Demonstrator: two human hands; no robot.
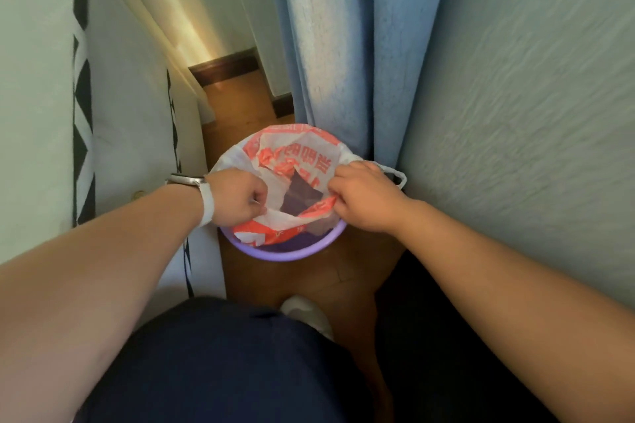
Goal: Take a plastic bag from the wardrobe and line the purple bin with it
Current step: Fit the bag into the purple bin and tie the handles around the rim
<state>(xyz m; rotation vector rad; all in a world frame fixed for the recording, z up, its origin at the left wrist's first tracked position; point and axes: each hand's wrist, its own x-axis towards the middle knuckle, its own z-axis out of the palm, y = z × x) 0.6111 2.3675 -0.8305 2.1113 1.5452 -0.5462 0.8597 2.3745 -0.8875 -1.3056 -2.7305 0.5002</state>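
On wood floor (302, 285) between bed (130, 148) and curtain (343, 45): both hands seemingly pinching bag (299, 148) over bin (285, 252)

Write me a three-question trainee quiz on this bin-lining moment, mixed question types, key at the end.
1. True or false: the plastic bag already covers the near rim of the purple bin.
2. Which wrist wears the watch?
3. What stands right of the bin? A) blue curtain B) chair C) ladder

Key: 1 false, the near rim is bare. 2 the left hand; the right hand also grips the bag. 3 A.
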